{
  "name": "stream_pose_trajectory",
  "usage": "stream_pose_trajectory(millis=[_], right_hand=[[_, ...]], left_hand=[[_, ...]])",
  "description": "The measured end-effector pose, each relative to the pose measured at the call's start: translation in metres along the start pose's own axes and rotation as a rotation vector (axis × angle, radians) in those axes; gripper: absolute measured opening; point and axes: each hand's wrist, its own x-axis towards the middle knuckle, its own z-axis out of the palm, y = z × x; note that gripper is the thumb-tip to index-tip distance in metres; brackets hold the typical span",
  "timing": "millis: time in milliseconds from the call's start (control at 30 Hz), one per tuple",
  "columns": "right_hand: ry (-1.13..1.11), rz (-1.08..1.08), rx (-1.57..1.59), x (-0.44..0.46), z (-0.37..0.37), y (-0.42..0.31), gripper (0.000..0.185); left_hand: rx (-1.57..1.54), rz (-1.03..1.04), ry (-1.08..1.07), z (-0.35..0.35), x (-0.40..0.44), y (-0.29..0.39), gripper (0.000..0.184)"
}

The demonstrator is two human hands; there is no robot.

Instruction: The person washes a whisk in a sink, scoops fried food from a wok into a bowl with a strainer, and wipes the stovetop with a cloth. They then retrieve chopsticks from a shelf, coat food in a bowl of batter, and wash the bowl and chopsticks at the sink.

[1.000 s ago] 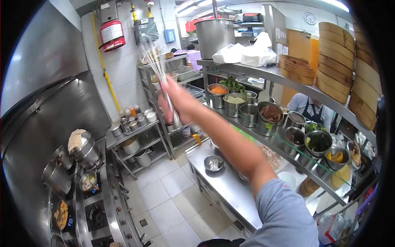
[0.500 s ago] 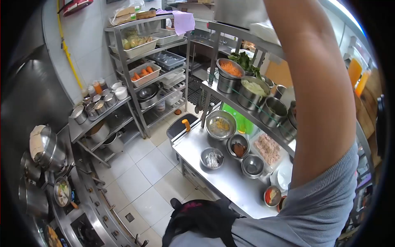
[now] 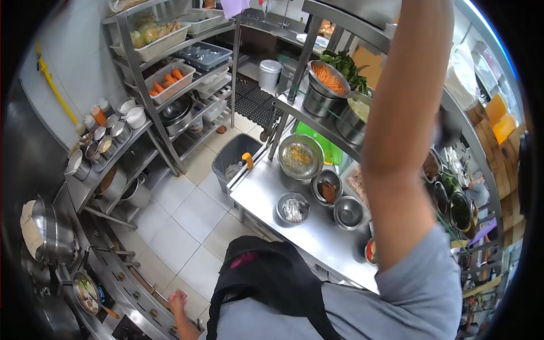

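Observation:
My left hand [image 3: 177,298] is low at the stove's front rail, its fingers loosely bent and apart, with nothing visible in it. A pan [image 3: 86,293] of food stands on the stove to its left. My right arm reaches up past the upper shelf and its hand is cut off by the top edge. Beside that forearm are a bowl of shredded carrot [image 3: 328,78] and leafy greens [image 3: 347,69]. Below, the steel table [image 3: 260,195] holds a large bowl with orange bits [image 3: 299,157], a bowl with brown contents [image 3: 328,191] and a bowl with a whitish item [image 3: 293,208].
A grey bin [image 3: 226,156] stands at the table's left end. Behind it, a rack [image 3: 173,102] holds baskets of vegetables. Containers [image 3: 106,145] crowd a small shelf at left. Stacked bamboo steamers [image 3: 504,187] and hanging bags are at the right.
The view has tilted down and turned. My right hand, earlier raised with a whisk, has left the view at the top. My left hand has come into view low down.

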Motion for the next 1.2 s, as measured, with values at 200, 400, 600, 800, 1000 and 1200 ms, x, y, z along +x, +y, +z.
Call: stream_pose_trajectory(millis=[200,400,600,800,1000,1200], right_hand=[[0.699,1.120,0.709,-0.333,-0.107,0.233,0.031],[1.759,0.952,0.589,-0.411,-0.224,0.344,0.052],[1.392,0.857,0.464,-0.482,-0.349,0.420,0.036],[1.014,1.148,0.213,-0.469,-0.332,0.425,0.040],[0.785,1.163,-0.003,-0.450,-0.244,0.364,0.043],[0.570,1.158,-0.102,-0.461,-0.108,0.284,0.047]], left_hand=[[0.159,-0.123,-0.008,0.025,-0.058,-0.044,0.018],[-0.078,-0.310,-0.024,-0.022,-0.086,-0.192,0.020],[-0.264,-0.337,0.193,-0.041,-0.237,-0.188,0.027],[0.341,-0.088,0.514,-0.100,-0.237,-0.227,0.034],[-0.492,0.203,1.115,-0.237,-0.287,-0.110,0.019],[-1.742,0.504,1.300,-0.483,-0.343,-0.128,0.056]])
